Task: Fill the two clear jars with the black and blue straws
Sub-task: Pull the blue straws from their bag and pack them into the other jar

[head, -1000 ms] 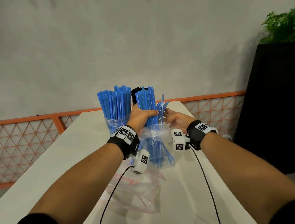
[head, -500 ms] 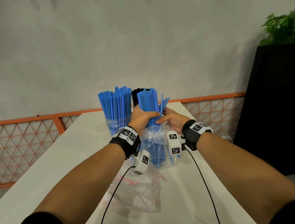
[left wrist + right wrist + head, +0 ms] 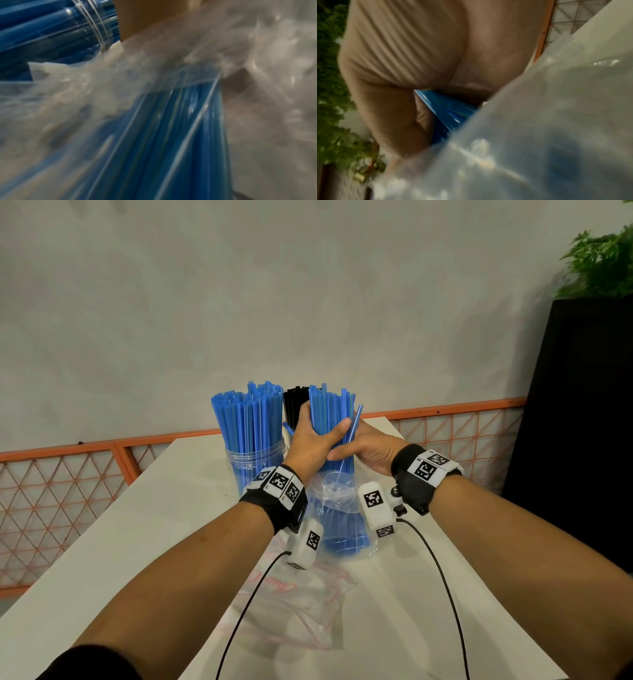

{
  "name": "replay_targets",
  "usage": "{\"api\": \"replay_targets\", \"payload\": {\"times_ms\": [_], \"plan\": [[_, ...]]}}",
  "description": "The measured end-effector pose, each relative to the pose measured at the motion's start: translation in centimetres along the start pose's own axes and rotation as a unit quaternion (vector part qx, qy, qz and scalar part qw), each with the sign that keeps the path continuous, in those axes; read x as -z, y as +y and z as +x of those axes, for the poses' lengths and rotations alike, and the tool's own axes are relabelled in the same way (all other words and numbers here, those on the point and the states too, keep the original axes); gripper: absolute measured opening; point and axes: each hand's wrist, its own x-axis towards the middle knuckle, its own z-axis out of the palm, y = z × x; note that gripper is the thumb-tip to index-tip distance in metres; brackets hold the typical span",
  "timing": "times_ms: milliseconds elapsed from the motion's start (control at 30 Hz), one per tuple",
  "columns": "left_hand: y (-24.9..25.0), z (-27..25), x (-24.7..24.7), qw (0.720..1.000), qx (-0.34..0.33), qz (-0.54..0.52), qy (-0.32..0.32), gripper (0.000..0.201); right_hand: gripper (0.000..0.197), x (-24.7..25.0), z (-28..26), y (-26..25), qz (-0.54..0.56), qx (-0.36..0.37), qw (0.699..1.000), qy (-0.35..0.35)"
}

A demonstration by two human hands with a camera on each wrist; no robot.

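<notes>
At the table's twelve o'clock end, the left hand [image 3: 310, 441] clenched the upright bundle of blue plastic straws [image 3: 330, 419]; the right hand [image 3: 368, 448] had closed in from three o'clock, fingers curled on it, gathering the stray straws. Leftward, the clear plastic jar [image 3: 255, 460] stood full of blue; the bundle's feet stayed inside the clear plastic bag [image 3: 342, 508], so the transfer seemed unfinished.

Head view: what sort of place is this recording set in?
Probably an indoor room, a shop or office corner rather than a kitchen: a plain white table stands by a bare grey wall, with an orange lattice railing behind it and a potted plant on a black cabinet.
</notes>
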Motion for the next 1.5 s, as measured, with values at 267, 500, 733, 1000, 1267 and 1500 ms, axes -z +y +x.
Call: {"api": "replay_targets", "payload": {"times_ms": [267,500,733,1000,1267,1500], "plan": [[1.1,-0.6,-0.8,0.997,0.011,-0.020,-0.072,0.028,0.057,-0.4,0.1,0.0,-0.050,0.034,0.993,0.101],[2.0,-0.8,-0.6,0.994,0.041,0.021,-0.096,0.053,0.069,-1.3,0.0,1.1,-0.009,0.053,0.987,0.153],[2.2,-1.1,-0.8,0.994,0.046,0.025,-0.097,0.066,0.060,-2.1,0.3,1.6,0.019,0.071,0.975,0.211],[4.4,-1.1,0.3,0.976,0.082,0.083,-0.183,0.060,0.050,-1.0,0.0,1.3,0.037,0.070,0.965,0.250],[6.3,-1.3,3.9,0.983,0.005,0.175,0.058,0.018,0.043,-0.5,0.5,1.7,0.018,0.046,0.964,0.261],[3.0,-2.9,4.7,0.891,0.117,0.435,-0.055,0.035,0.039,-0.4,0.4,1.7,0.020,0.047,0.966,0.254]]}}
